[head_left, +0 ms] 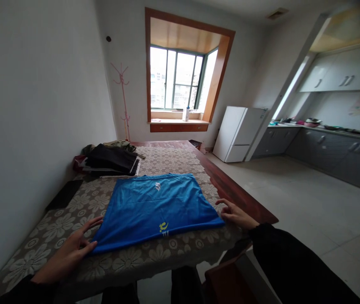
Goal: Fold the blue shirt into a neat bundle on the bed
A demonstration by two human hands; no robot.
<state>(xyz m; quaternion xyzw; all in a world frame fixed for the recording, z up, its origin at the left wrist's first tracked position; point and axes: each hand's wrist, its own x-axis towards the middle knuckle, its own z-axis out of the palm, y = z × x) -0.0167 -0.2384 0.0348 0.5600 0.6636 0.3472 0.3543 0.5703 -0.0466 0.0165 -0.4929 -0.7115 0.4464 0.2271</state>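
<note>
A blue garment [154,207] of shiny cloth lies folded nearly flat on the table, with a small white mark near its far edge and a yellow and white print near its front edge. My left hand [69,253] is at the garment's near left corner, its fingers apart and its thumb touching the cloth edge. At the near right corner is my right hand [236,215], index finger stretched out and other fingertips against the cloth. Neither hand visibly lifts the garment.
A flowered cloth [129,258] covers much of the dark red table [246,198]. Folded dark clothes [113,158] are stacked at the back left, near a flat black item [64,195] by the wall. Beyond stand a pink coat rack [123,97] and a white fridge [233,131].
</note>
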